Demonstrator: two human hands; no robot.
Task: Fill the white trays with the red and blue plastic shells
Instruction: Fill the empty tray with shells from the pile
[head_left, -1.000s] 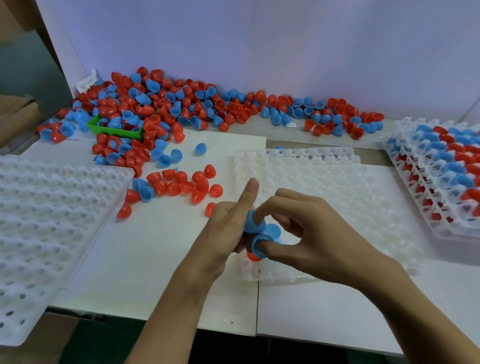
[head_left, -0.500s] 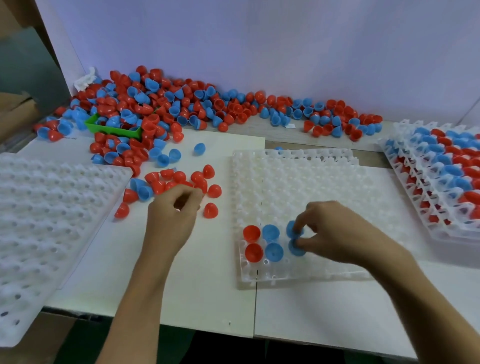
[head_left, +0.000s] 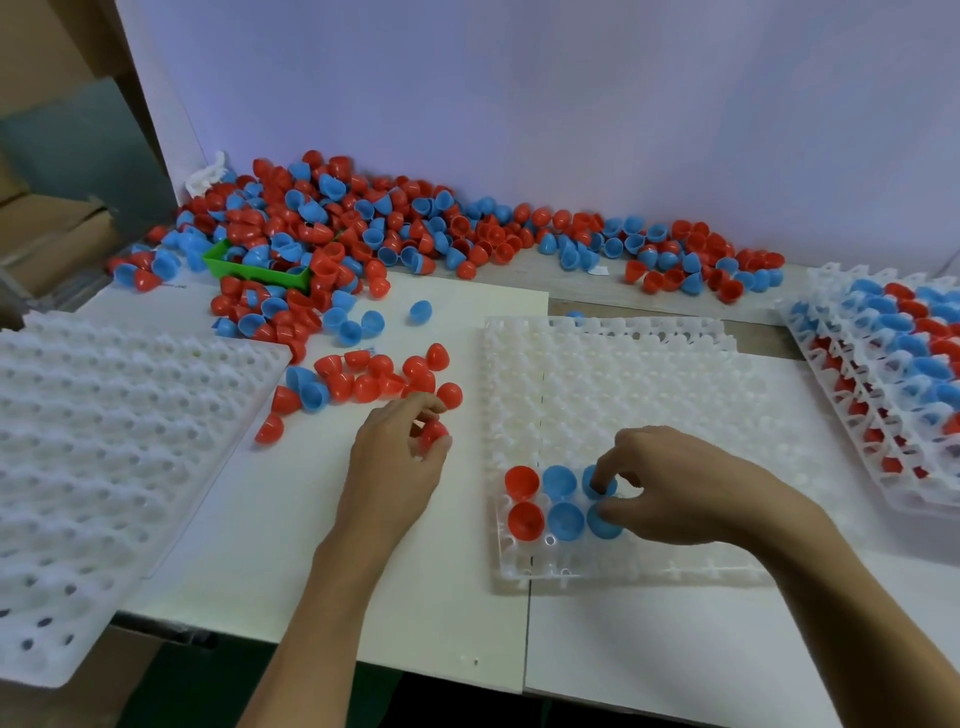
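Note:
A white tray (head_left: 649, 395) lies in the middle of the table. Two red shells (head_left: 522, 480) and several blue shells (head_left: 561, 480) sit in its near-left corner. My right hand (head_left: 675, 488) is over that corner; its fingertips pinch a blue shell (head_left: 602, 522) in the front row and touch the one behind it. My left hand (head_left: 400, 457) is left of the tray and grips a red shell (head_left: 434, 432). Loose red shells (head_left: 363, 387) lie just beyond it.
A big heap of red and blue shells (head_left: 395, 228) runs along the back wall, partly burying a green bin (head_left: 254, 270). An unfilled white tray (head_left: 104, 447) lies at the left edge. Stacked filled trays (head_left: 893, 374) stand at the right.
My left hand left the right hand, reached to the loose red shells and picked one up. My right hand lowered blue shells into the tray's near-left corner.

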